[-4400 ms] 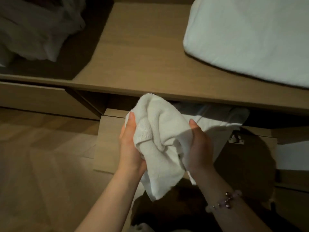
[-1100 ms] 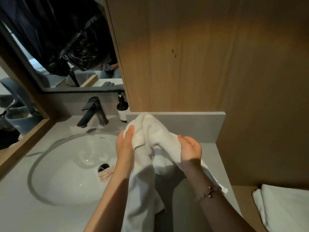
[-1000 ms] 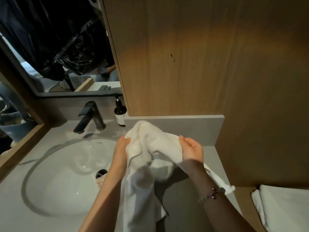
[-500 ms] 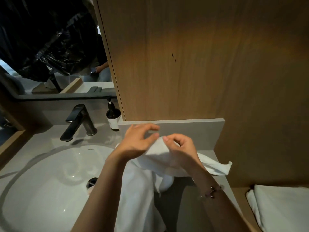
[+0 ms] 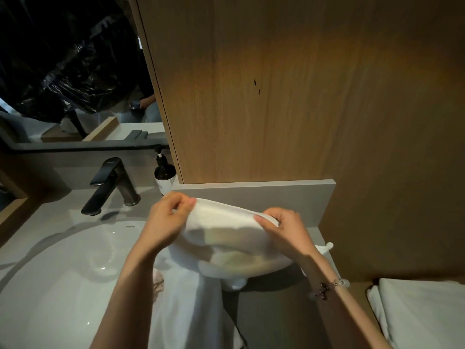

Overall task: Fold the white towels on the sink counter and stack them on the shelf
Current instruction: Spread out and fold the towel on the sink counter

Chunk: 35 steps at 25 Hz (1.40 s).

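Left hand [image 5: 164, 222] and right hand [image 5: 285, 234] have parted, pinching towel [image 5: 226, 224]; bottle [image 5: 164, 175] label illegible.

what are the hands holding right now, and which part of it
Both hold one white towel by its top edge: the left hand pinches the edge's left end, the right hand its right end. The rest hangs below.

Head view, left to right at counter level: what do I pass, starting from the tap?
Black faucet → left hand → white towel edge stretched between the hands → right hand → white folded cloth, lower right. Soap bottle left out: it stands directly above the left hand.
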Tool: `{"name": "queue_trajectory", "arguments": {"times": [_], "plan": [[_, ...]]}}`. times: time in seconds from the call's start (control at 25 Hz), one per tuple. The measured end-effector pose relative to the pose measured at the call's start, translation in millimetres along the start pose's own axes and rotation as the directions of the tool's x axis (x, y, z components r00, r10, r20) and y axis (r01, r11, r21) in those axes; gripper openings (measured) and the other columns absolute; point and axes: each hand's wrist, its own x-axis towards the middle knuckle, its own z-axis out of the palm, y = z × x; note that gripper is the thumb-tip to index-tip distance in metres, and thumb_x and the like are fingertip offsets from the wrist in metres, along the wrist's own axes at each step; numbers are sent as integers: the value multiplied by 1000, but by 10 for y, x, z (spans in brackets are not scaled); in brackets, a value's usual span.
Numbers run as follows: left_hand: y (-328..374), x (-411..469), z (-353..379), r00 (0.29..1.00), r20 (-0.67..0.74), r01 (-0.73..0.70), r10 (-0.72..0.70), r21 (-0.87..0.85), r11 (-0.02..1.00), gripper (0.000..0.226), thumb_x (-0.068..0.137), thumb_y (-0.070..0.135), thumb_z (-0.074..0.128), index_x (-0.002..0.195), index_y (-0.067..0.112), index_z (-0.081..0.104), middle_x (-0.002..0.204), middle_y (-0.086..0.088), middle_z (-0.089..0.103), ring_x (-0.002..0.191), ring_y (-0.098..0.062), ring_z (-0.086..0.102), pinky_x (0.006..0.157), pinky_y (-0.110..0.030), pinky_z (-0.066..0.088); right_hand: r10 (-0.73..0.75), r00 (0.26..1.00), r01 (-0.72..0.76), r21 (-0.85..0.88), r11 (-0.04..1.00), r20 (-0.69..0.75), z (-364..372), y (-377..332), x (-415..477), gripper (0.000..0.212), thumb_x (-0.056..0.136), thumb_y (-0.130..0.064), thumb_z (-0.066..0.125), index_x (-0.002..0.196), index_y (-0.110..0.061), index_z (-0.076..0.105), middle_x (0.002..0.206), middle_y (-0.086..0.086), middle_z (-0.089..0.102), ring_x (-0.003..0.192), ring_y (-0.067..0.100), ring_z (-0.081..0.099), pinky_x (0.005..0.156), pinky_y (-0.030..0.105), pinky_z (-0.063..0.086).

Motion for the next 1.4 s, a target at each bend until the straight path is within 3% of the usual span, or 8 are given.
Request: {"name": "queue_trajectory", "arguments": {"times": [0.16, 0.44, 0.64, 0.8, 1.0, 1.16, 1.28, 1.4], "plan": [[-223, -23, -81, 986, -69, 141, -150, -118, 983, 31, 94, 26, 51, 73, 4, 54, 70, -3, 51, 66, -17, 45, 60, -27, 35, 27, 1000, -28, -23, 999, -16, -124, 170, -23, 27, 87, -21, 63, 62, -28, 63, 58, -10, 61, 59, 5, 55, 54, 24, 42], [-274, -145, -122, 933, -97, 278, -345, -411, 868, 14, 85, 22, 66, 80, 10, 70, 78, -2, 67, 71, -15, 58, 65, -21, 43, 195, 978, -207, 357, 911, 70, -471, 368, -53, 13, 75, -10, 74, 63, -14, 75, 61, 2, 69, 54, 7, 60, 56, 21, 46], [-318, -173, -87, 929, -147, 263, -339, -383, 886, 22, 84, 19, 67, 68, 5, 65, 69, -8, 61, 65, -19, 52, 61, -25, 40, 222, 974, -219, 480, 849, 53, -583, 483, -126, 55, 40, -61, 83, 64, -12, 76, 66, 9, 70, 58, 14, 62, 58, 21, 50], [-329, -181, -74, 943, -126, 245, -308, -363, 899, 28, 88, 18, 62, 64, 6, 53, 69, -13, 52, 65, -21, 44, 58, -29, 33, 249, 968, -216, 635, 742, 38, -568, 453, -86, 31, 57, -45, 77, 64, -16, 74, 61, 0, 66, 63, 15, 59, 66, 25, 48], [-341, -186, -66, 939, -167, 230, -300, -341, 911, 27, 91, 17, 54, 67, 9, 46, 73, -12, 49, 67, -20, 40, 58, -29, 30, 60, 967, -246, 848, 470, 248, -597, 434, -169, 76, 32, -31, 96, 101, -9, 72, 84, 11, 70, 79, 16, 68, 69, 22, 55], [-366, -208, -74, 949, -153, 208, -276, -353, 912, 28, 93, 20, 53, 68, 11, 45, 74, -14, 48, 67, -21, 40, 57, -30, 29, 183, 976, -193, 864, 465, 120, -512, 400, -147, 69, 16, -37, 97, 76, -9, 78, 79, 9, 73, 73, 13, 70, 64, 20, 56], [-295, -220, -42, 969, -133, 154, -207, -329, 932, 28, 92, 17, 54, 69, 7, 45, 70, -10, 46, 65, -20, 39, 57, -30, 29, 222, 975, -118, 837, 534, -4, -454, 293, -115, 52, 51, -39, 89, 87, -5, 71, 80, 7, 73, 76, 16, 68, 63, 20, 54], [-74, -229, 75, 994, -83, 49, -78, -304, 951, 31, 91, 11, 57, 63, 9, 43, 61, -1, 40, 57, -11, 36, 55, -23, 30, 227, 972, -107, 732, 672, -66, -331, 57, -103, 25, 95, -24, 49, 87, -11, 68, 91, 3, 74, 84, 19, 66, 74, 25, 54]]}}
